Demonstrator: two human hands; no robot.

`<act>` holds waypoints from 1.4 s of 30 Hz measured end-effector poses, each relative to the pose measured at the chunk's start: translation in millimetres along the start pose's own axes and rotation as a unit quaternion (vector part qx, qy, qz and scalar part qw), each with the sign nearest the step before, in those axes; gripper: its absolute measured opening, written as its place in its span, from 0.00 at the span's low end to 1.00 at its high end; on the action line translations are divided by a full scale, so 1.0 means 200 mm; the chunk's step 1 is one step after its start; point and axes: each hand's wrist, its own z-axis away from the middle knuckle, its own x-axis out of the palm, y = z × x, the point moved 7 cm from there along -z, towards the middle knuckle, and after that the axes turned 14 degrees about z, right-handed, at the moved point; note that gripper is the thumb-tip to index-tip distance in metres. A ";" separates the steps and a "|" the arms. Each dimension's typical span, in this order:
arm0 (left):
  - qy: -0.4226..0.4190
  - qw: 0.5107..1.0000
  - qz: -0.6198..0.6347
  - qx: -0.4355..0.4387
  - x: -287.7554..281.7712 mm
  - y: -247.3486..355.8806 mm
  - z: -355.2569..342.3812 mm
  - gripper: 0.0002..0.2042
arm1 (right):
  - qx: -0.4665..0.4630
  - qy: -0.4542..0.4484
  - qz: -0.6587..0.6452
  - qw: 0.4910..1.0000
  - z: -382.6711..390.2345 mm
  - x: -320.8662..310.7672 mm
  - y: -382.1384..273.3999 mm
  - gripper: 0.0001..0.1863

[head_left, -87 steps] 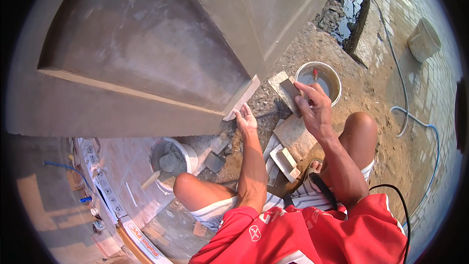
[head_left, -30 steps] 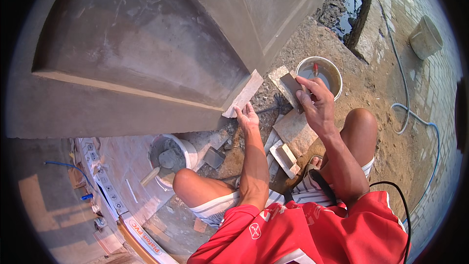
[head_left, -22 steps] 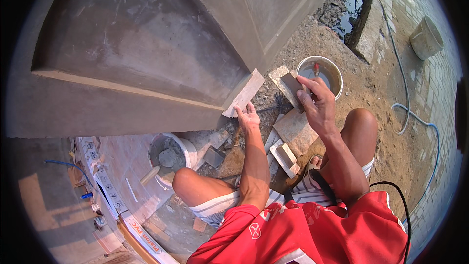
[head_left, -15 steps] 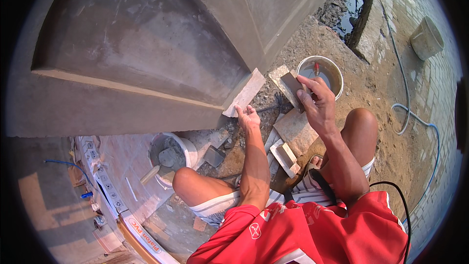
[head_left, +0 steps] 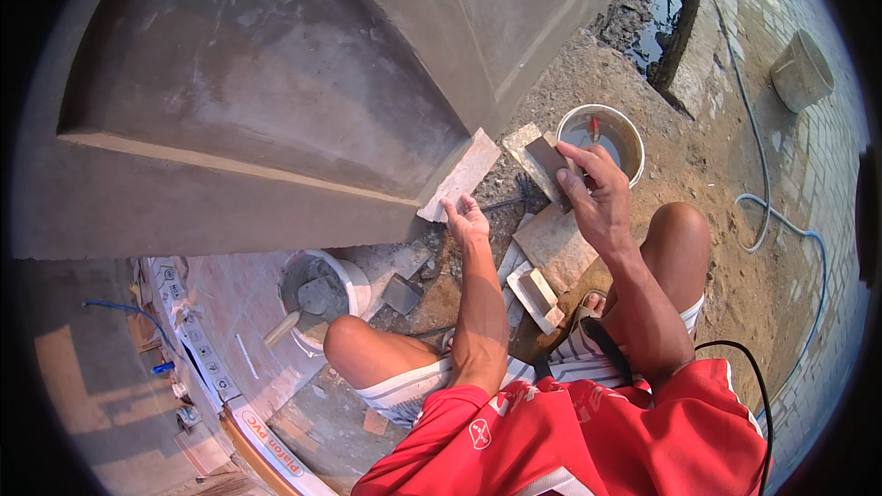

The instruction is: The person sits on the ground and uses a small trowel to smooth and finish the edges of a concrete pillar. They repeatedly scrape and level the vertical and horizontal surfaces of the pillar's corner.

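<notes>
My left hand [head_left: 469, 220] grips the lower end of a pale, flat, rectangular strip [head_left: 464, 174]. The strip stands tilted against the lower corner of the grey plastered wall [head_left: 276, 64], along its edge. Between the thumb and fingers of my right hand [head_left: 599, 193] is a dark grey rectangular block [head_left: 547, 161]. Just behind the block shows a pale speckled board [head_left: 522, 143]; whether the two are joined I cannot tell. The right hand is to the right of the strip, apart from it, in front of a white bucket [head_left: 632, 129] of greyish water with a red-handled tool in it.
Left of my knees stands a bucket of grey mortar [head_left: 356, 285] with a trowel [head_left: 283, 328]. A float [head_left: 536, 294] and a stone slab [head_left: 556, 248] lie between my feet. Further right are a hose [head_left: 763, 165], another bucket [head_left: 801, 73] and a wet trench [head_left: 671, 14].
Almost nothing differs. The pale strip and my left hand have shifted very slightly; both hands keep their holds.
</notes>
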 end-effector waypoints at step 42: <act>-0.012 1.000 -0.002 -0.002 -0.02 0.01 -0.04 0.25 | 0.002 -0.013 0.006 1.000 0.00 0.03 0.00 0.18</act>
